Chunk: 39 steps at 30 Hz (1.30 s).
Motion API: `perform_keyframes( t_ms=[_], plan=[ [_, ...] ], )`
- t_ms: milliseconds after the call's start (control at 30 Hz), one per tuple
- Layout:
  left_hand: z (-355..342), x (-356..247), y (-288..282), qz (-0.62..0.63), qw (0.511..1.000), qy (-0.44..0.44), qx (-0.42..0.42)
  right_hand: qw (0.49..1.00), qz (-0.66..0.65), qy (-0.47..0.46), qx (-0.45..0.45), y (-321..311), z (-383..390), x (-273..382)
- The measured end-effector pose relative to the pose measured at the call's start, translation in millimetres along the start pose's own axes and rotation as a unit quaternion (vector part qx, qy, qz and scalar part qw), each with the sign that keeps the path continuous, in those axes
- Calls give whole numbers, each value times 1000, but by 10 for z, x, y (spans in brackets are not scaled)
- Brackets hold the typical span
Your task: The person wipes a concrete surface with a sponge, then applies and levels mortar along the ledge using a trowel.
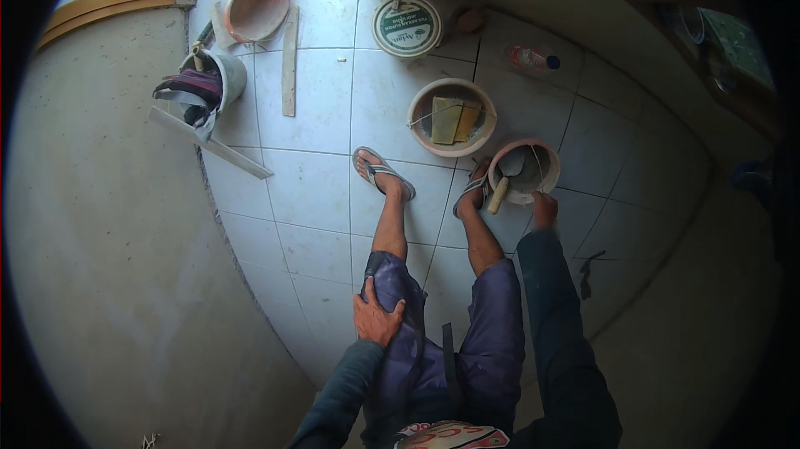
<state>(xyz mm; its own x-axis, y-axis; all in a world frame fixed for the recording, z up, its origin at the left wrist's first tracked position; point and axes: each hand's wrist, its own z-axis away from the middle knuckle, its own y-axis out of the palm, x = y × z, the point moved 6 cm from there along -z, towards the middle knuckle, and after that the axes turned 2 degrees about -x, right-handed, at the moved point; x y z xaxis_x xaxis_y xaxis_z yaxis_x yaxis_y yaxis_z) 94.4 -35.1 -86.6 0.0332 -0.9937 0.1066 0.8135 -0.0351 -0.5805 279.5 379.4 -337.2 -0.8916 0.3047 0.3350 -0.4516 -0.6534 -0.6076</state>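
Grey bucket (233,86) stuffed with dark cloth (194,80) stands well left of, and beyond, the trowel bucket (552,167), the landmark for this report. Left hand (379,317), to the landmark's left and nearer the person, lies spread on the thigh, holding nothing. Lidded tub (407,25): beyond the landmark, to its left. Sponge bucket (416,130), carrying yellow sponges (447,120), stands just beside the landmark on its far left. Trowel (498,196) has its blade inside the landmark, its handle over the near-left rim. Bottle (533,59) lies beyond it. Right hand (545,210) is closed on the landmark's near-right edge; whether on rim or wire handle I cannot tell. Step in hand, in my judgement: taking hold of the trowel bucket. Any lift would call for a firm grip and a level bucket, lest the trowel slide.
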Motion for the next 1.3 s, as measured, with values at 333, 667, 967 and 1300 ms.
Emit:
perform_keyframes(
  t_ms=[333,667,967,1300],
  plan=[
    [-1894,-2242,-351,160,918,335,-140,973,-209,97,-16,-1126,1387,78],
    [-2428,-2747,110,32,936,348,52,972,-208,77,-77,-1744,2373,153],
    [-1995,-1162,-714,293,913,280,46,953,-286,96,-14,-1584,3078,1436],
    [-1533,1081,-1939,483,869,70,-85,947,-262,-161,88,-716,3818,4346]
  ],
)
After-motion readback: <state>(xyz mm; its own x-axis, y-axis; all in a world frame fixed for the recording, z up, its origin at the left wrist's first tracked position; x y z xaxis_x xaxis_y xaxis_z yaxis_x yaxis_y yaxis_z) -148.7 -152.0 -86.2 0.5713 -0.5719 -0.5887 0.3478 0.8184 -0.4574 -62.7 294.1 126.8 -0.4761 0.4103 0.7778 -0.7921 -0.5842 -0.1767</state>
